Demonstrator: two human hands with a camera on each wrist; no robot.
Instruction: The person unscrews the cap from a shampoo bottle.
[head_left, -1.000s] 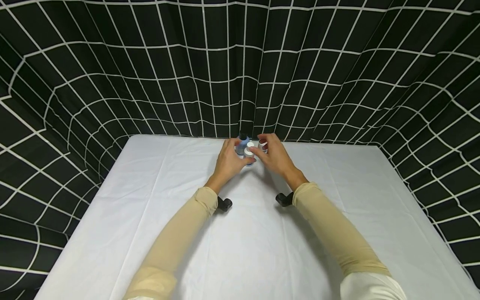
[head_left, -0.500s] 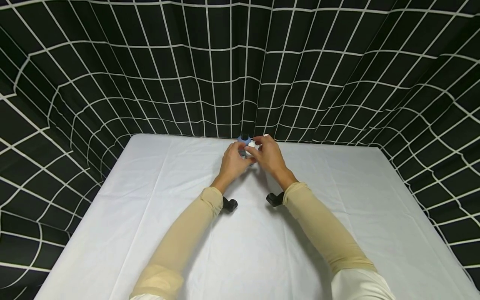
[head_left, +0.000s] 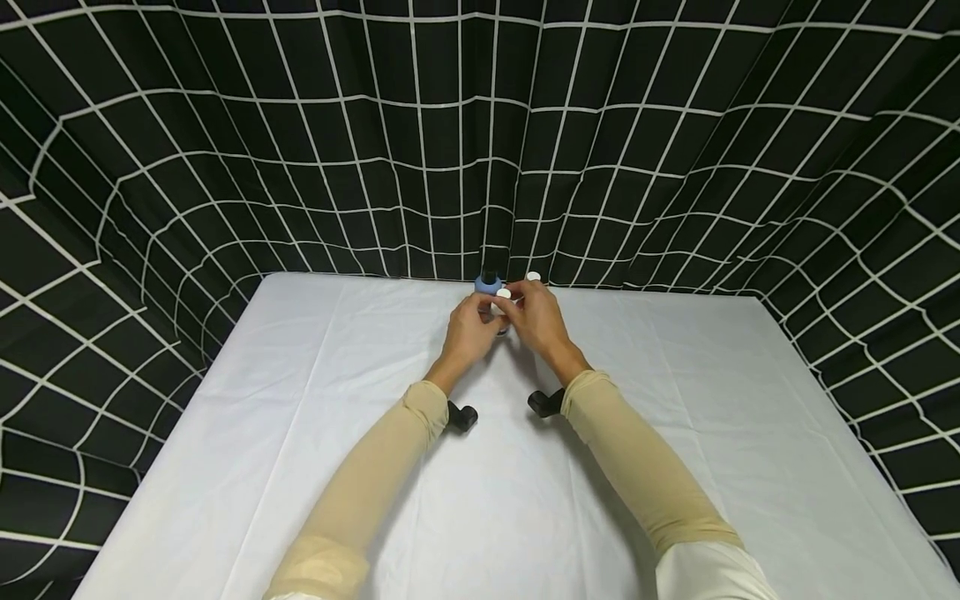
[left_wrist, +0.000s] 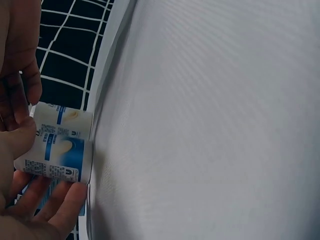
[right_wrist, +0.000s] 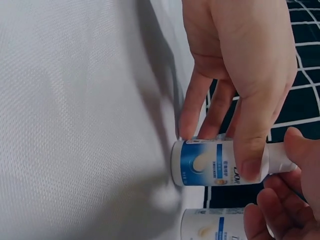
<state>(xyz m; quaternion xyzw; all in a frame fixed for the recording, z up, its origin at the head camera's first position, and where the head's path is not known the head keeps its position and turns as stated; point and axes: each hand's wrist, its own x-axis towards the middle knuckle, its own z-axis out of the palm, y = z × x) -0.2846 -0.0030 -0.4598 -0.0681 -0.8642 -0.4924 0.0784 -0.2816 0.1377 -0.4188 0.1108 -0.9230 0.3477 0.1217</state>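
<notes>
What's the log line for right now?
left hand: grips blue-and-white bottle | right hand: pinches its white cap | second white-capped bottle: beside | black-topped blue bottle: behind

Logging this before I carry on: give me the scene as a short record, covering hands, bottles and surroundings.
left hand: grips the body of the front white-and-blue bottle
right hand: pinches that bottle's white cap
second white-capped bottle: to the front bottle's right and farther back, partly hidden by the right hand
blue bottle: behind the front bottle, black top
surface: white cloth
backdrop: black curtain with white grid
unclear: whether the cap is loose
</notes>
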